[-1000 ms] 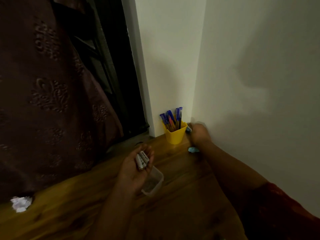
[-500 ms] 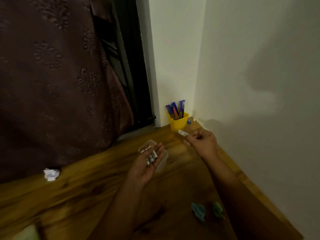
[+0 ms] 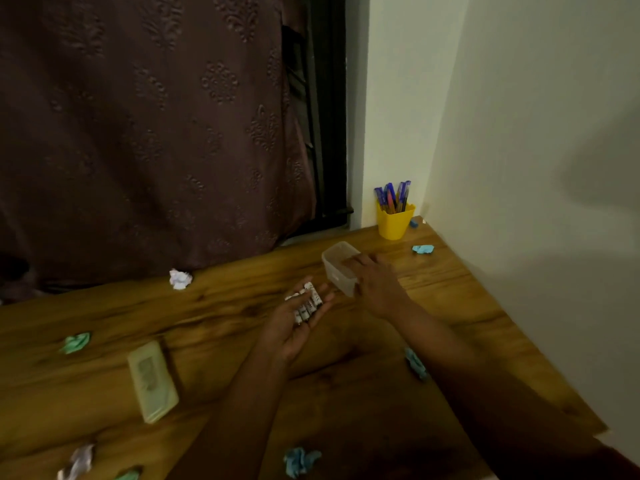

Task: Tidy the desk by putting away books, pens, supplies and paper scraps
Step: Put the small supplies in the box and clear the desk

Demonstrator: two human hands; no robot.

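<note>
My left hand [image 3: 294,323] lies palm up over the wooden desk [image 3: 214,323], cupping several small white sticks [image 3: 306,303] that look like chalk or erasers. Just to its right, my right hand [image 3: 375,284] grips a clear plastic box [image 3: 337,265] by its near side. A yellow cup [image 3: 394,223] full of blue and red pens stands in the far corner. Crumpled paper scraps lie about: a white scrap [image 3: 180,278], a green scrap [image 3: 75,342], a blue scrap [image 3: 423,249] near the cup, and another blue scrap [image 3: 300,460] in front.
A pale lid [image 3: 152,381] lies flat at the left front. More scraps sit at the bottom left [image 3: 78,462] and under my right forearm [image 3: 415,363]. A small blue object [image 3: 414,223] rests beside the cup. A dark curtain [image 3: 156,133] hangs behind; a white wall bounds the right.
The view has pulled back and down. My right hand left the corner, carried a white stick to my left hand, and now grips the clear box.
</note>
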